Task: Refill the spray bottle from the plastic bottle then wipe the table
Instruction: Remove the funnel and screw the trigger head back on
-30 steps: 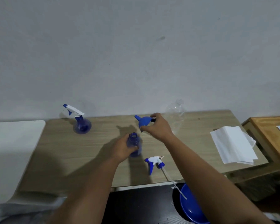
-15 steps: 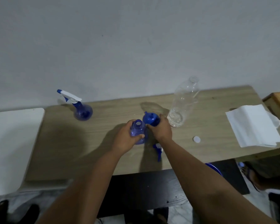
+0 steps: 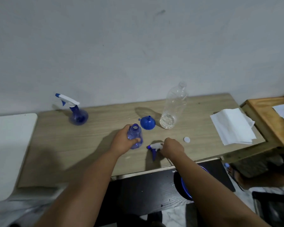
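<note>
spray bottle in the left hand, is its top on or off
Off. The spray bottle that the left hand grips shows a bare open neck; the trigger head lies on the table under the right hand.

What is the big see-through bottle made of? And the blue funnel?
The clear bottle looks like thin shiny plastic: you can see the wall and some water through it. The blue funnel seems hard, smooth plastic, solid in colour with a dull sheen.

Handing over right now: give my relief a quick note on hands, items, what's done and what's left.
Left hand grips the open spray bottle, upright on the table. Right hand holds the spray head lying on the table. Funnel rests mouth-down beside the uncapped plastic bottle, a little water in it; cap nearby.
Done: head off.
Left: screw head on, wipe with paper towels.
</note>
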Action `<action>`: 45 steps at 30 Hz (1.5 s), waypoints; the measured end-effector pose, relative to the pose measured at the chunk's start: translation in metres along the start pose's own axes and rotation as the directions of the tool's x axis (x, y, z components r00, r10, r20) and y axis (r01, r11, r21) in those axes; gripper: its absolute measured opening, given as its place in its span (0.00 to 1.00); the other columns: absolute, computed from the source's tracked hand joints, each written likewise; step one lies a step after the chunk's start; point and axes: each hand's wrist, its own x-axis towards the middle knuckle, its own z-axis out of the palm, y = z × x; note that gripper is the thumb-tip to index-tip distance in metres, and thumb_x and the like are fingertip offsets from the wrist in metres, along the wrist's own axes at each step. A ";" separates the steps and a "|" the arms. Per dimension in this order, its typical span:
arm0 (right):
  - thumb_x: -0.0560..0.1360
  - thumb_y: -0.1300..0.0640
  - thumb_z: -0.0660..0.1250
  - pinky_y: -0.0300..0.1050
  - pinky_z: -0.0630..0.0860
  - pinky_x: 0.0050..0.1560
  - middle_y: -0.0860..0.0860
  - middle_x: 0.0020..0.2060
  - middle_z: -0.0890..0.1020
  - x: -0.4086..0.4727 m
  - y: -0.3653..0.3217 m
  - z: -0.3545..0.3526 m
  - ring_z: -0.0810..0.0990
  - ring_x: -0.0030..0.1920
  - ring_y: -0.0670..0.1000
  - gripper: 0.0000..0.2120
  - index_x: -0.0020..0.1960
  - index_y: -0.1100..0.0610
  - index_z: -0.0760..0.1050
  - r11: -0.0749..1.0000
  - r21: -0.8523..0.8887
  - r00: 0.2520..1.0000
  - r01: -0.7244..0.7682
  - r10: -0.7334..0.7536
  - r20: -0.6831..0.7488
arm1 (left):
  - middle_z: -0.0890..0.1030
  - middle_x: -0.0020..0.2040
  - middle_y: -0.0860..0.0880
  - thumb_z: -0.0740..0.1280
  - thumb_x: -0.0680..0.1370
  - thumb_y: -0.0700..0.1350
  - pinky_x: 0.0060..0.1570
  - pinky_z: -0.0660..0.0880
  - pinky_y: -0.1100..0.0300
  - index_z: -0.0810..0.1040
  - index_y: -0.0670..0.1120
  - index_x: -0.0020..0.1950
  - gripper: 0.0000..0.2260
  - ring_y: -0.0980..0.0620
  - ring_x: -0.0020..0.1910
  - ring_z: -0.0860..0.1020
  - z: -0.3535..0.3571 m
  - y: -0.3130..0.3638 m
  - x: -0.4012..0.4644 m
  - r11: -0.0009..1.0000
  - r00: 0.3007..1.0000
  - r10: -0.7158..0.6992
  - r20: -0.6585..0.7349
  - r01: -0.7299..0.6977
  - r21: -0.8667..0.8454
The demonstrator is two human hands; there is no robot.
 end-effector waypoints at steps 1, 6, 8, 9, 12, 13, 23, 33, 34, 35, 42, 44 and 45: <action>0.80 0.52 0.67 0.46 0.73 0.49 0.56 0.59 0.82 0.000 -0.002 0.002 0.82 0.59 0.58 0.14 0.62 0.58 0.75 1.000 0.001 1.000 -0.002 0.002 -0.025 | 0.82 0.48 0.59 0.76 0.71 0.35 0.43 0.72 0.73 0.75 0.52 0.59 0.22 0.72 0.42 0.79 -0.001 -0.001 -0.002 1.000 1.000 0.003 0.005 -0.003 0.005; 0.77 0.48 0.72 0.47 0.76 0.46 0.56 0.48 0.84 0.002 -0.011 -0.024 0.85 0.52 0.59 0.17 0.56 0.60 0.81 0.991 0.131 0.993 0.033 -0.018 -0.118 | 0.82 0.50 0.56 0.78 0.71 0.39 0.46 0.72 0.70 0.76 0.51 0.62 0.23 0.65 0.46 0.79 -0.004 0.001 -0.011 1.000 1.000 0.008 0.024 -0.009 0.022; 0.76 0.51 0.75 0.54 0.84 0.45 0.57 0.39 0.85 -0.004 -0.025 -0.052 0.87 0.44 0.58 0.13 0.48 0.62 0.84 0.895 0.416 0.978 0.160 -0.088 -0.187 | 0.82 0.49 0.56 0.78 0.70 0.38 0.44 0.72 0.72 0.76 0.48 0.62 0.23 0.64 0.45 0.79 -0.005 0.000 -0.013 1.000 1.000 0.014 0.026 -0.014 0.020; 0.76 0.56 0.74 0.61 0.86 0.46 0.58 0.36 0.85 -0.010 -0.034 -0.066 0.87 0.41 0.56 0.10 0.45 0.64 0.83 0.776 0.584 0.966 0.237 -0.124 -0.227 | 0.82 0.48 0.56 0.79 0.70 0.38 0.43 0.72 0.72 0.77 0.48 0.61 0.23 0.62 0.44 0.79 -0.005 -0.001 -0.013 1.000 1.000 0.016 0.024 -0.016 0.021; 0.78 0.61 0.73 0.64 0.86 0.49 0.60 0.42 0.84 -0.043 -0.064 -0.109 0.87 0.44 0.57 0.06 0.50 0.64 0.84 0.342 0.846 0.912 0.410 -0.187 -0.366 | 0.82 0.49 0.53 0.80 0.67 0.40 0.49 0.75 0.61 0.76 0.49 0.59 0.24 0.53 0.48 0.81 -0.004 -0.002 -0.015 0.999 1.000 0.030 0.008 -0.030 0.036; 0.79 0.61 0.73 0.60 0.87 0.49 0.60 0.46 0.86 -0.054 -0.074 -0.120 0.88 0.47 0.58 0.07 0.53 0.63 0.84 0.236 0.862 0.890 0.449 -0.203 -0.408 | 0.83 0.50 0.53 0.80 0.66 0.42 0.52 0.76 0.58 0.75 0.51 0.59 0.24 0.52 0.49 0.82 -0.004 -0.002 -0.014 0.999 0.999 0.034 0.011 -0.034 0.022; 0.80 0.64 0.72 0.51 0.87 0.47 0.57 0.50 0.88 -0.080 -0.106 -0.110 0.88 0.52 0.61 0.09 0.59 0.63 0.83 0.135 0.835 0.839 0.533 -0.210 -0.502 | 0.81 0.49 0.58 0.78 0.71 0.42 0.51 0.74 0.60 0.74 0.55 0.61 0.23 0.59 0.47 0.79 -0.007 -0.002 -0.011 0.999 0.999 0.001 0.047 -0.003 0.043; 0.80 0.63 0.72 0.52 0.87 0.49 0.54 0.48 0.89 -0.087 -0.119 -0.127 0.89 0.50 0.57 0.09 0.60 0.59 0.83 0.077 0.781 0.778 0.620 -0.184 -0.600 | 0.80 0.52 0.54 0.77 0.72 0.40 0.50 0.75 0.66 0.75 0.52 0.66 0.24 0.53 0.52 0.78 -0.007 -0.003 -0.009 0.997 0.999 0.002 0.055 -0.006 0.072; 0.80 0.63 0.72 0.52 0.87 0.49 0.55 0.49 0.88 -0.084 -0.118 -0.122 0.89 0.50 0.56 0.09 0.60 0.60 0.83 0.075 0.793 0.790 0.604 -0.187 -0.584 | 0.81 0.52 0.53 0.76 0.72 0.38 0.47 0.74 0.68 0.76 0.50 0.64 0.22 0.51 0.52 0.79 -0.007 -0.003 -0.009 0.998 0.998 0.000 0.066 -0.004 0.061; 0.80 0.64 0.72 0.52 0.87 0.50 0.57 0.49 0.88 -0.082 -0.116 -0.114 0.89 0.50 0.55 0.09 0.60 0.62 0.83 0.073 0.810 0.805 0.582 -0.191 -0.562 | 0.82 0.50 0.53 0.76 0.72 0.37 0.45 0.73 0.68 0.76 0.51 0.61 0.21 0.50 0.51 0.80 -0.007 -0.004 -0.008 0.998 0.998 -0.002 0.066 -0.002 0.065; 0.77 0.73 0.70 0.42 0.82 0.55 0.56 0.49 0.88 -0.049 -0.092 -0.033 0.87 0.50 0.48 0.11 0.57 0.64 0.84 0.264 0.799 0.832 0.540 -0.313 -0.459 | 0.81 0.48 0.61 0.80 0.68 0.43 0.55 0.79 0.52 0.75 0.61 0.55 0.22 0.53 0.50 0.81 -0.007 -0.006 -0.008 0.999 0.998 -0.011 0.062 0.009 0.035; 0.77 0.73 0.70 0.41 0.81 0.57 0.54 0.51 0.88 -0.046 -0.089 -0.019 0.87 0.52 0.48 0.14 0.58 0.60 0.84 0.304 0.783 0.830 0.542 -0.340 -0.442 | 0.83 0.48 0.57 0.79 0.68 0.43 0.55 0.80 0.46 0.77 0.65 0.53 0.22 0.51 0.50 0.83 -0.007 -0.012 -0.005 1.000 0.998 0.026 0.050 -0.026 0.014; 0.77 0.72 0.71 0.42 0.81 0.58 0.53 0.51 0.89 -0.045 -0.086 -0.015 0.87 0.53 0.49 0.15 0.58 0.58 0.84 0.308 0.783 0.832 0.540 -0.335 -0.442 | 0.84 0.49 0.56 0.78 0.68 0.44 0.55 0.80 0.46 0.77 0.65 0.53 0.22 0.50 0.50 0.83 -0.007 -0.013 -0.005 0.999 0.998 0.039 0.049 -0.040 0.029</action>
